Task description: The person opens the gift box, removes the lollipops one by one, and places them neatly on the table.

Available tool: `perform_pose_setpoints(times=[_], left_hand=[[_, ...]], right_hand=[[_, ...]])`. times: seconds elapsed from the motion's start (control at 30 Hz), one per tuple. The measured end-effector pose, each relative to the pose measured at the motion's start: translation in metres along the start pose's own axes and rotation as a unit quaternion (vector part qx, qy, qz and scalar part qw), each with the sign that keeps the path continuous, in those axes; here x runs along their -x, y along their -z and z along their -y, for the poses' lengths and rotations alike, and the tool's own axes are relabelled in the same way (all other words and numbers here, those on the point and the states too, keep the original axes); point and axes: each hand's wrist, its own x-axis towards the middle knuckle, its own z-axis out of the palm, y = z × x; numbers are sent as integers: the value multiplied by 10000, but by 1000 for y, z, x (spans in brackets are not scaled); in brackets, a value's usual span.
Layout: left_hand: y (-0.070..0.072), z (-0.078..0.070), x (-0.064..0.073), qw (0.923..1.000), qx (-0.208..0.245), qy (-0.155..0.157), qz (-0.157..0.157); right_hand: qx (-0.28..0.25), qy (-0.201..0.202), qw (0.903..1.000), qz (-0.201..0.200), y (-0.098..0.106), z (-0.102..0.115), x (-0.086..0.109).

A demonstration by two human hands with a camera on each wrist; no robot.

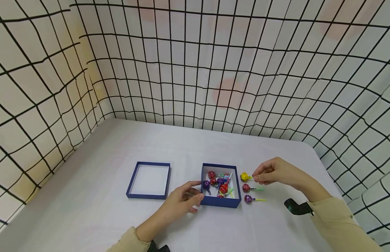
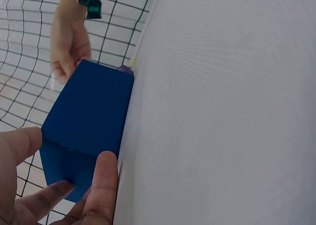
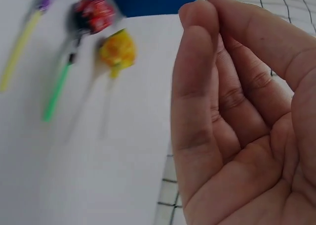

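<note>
I can't count the lollipops [image 1: 224,188] heaped between the edges of the box [image 1: 220,201]. My right wrist view cuts off the purple lollipop [image 3: 44,1].

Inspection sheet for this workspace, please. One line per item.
Surface: white table, no spill seen.
Job's things: blue box holding mixed lollipops; yellow lollipop, red lollipop and purple lollipop lined up outside its right side; lid apart, to its left, white inside facing up.
Clutter: nothing seen.
Left hand: fingers touch the box's left side.
Right hand: fingertips together near the yellow lollipop; no held item seen.
Cables: nothing seen.
Surroundings: black grid lines against pale walls.
</note>
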Motion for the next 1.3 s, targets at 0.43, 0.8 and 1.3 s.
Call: perform_pose_setpoints(times=[0.43, 0.8, 1.3], left_hand=[[1, 1, 0, 10000, -38, 4, -2], [2, 3, -2, 10000, -38, 28, 3], [1, 2, -1, 10000, 28, 86, 4]], right_hand=[[900, 207, 9955, 214, -7, 51, -36], [1874, 512, 9789, 629, -28, 73, -57], [2181, 66, 9745, 528, -51, 83, -69]])
